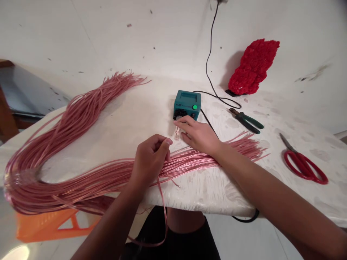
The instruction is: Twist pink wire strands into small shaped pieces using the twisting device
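My left hand (151,155) is closed in a pinch over the wire bundle, and a pink wire (163,202) runs down from it past the table edge. My right hand (199,134) reaches to the front of a small teal box (187,103) with a green button, its fingers partly spread. Just under those fingers lies a small clear piece (177,134); whether the fingertips hold anything is hidden. The long bundle of pink wires (81,184) curves round the left of the table, and its cut ends pass under my right forearm.
Green-handled pliers (248,122) and red-handled scissors (305,166) lie to the right. A red fluffy object (253,68) leans on the wall. A black cable (208,65) runs up behind the box. An orange stool (43,225) stands below the table.
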`<state>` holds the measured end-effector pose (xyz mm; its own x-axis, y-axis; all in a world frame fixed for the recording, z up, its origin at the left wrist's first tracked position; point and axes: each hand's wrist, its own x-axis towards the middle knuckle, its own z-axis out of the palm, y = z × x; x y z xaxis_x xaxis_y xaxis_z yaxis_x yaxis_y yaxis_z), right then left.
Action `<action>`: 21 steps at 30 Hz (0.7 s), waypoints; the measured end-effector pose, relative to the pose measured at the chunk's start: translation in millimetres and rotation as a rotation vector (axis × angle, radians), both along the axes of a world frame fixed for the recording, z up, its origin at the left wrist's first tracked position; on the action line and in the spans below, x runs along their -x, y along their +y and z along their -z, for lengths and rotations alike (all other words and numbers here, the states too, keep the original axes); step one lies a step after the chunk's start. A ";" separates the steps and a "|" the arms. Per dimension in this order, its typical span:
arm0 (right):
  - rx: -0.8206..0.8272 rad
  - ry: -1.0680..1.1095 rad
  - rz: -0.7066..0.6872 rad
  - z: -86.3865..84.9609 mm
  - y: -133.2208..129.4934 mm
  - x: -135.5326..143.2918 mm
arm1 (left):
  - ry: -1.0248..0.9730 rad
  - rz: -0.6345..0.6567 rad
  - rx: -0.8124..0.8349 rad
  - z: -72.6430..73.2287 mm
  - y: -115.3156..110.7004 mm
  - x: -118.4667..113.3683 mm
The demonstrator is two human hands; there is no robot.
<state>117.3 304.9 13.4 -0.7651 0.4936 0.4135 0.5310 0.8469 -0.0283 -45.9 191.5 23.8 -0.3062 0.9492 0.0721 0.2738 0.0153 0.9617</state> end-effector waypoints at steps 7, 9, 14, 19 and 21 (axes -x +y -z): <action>-0.138 -0.287 -0.040 -16.1 8.3 20.6 | 0.066 -0.016 0.014 4.7 2.5 -0.4; -0.146 -0.330 -0.120 -21.9 14.3 19.1 | 0.107 -0.026 0.017 6.1 2.6 -0.5; -0.071 -0.191 -0.135 -19.0 20.0 10.5 | 0.188 -0.023 0.016 8.3 2.0 -1.0; -0.023 0.062 -0.088 3.2 21.2 0.8 | 0.192 -0.034 0.032 5.3 0.8 -4.0; -0.023 0.109 -0.092 7.7 21.9 -1.5 | 0.191 -0.032 0.041 3.9 0.9 -5.6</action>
<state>118.9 326.7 5.7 -0.7564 0.4129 0.5073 0.4460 0.8929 -0.0618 -40.3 192.5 19.9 -0.3208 0.9425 0.0933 0.4503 0.0651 0.8905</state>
